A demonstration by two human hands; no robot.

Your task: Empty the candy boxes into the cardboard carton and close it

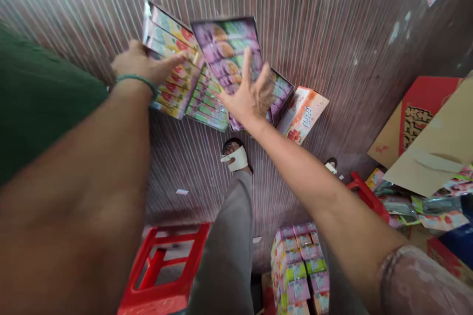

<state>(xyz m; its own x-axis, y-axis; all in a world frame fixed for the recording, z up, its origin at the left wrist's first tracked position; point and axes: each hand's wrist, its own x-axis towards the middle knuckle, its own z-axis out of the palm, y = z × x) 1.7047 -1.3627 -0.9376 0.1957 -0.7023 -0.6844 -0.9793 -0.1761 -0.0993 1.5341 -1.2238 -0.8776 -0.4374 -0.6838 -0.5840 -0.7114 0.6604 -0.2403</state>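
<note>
well, left hand point(142, 66) touches yellow box point(175, 86), right hand point(253, 98) purple box point(227, 51).

A thin green band point(136, 78) circled the left wrist point(130, 92)! Over on the right, a mottled, pinkish sleeve point(417, 278) with a darker hem point(384, 270)! Nearer, grey trousers point(229, 241), and a dark sandal point(236, 155) flashed its broad white strap point(240, 159)!

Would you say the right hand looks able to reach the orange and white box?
Likely yes: the box lies near the right hand, mostly uncovered, though that hand is over purple packets.
</note>
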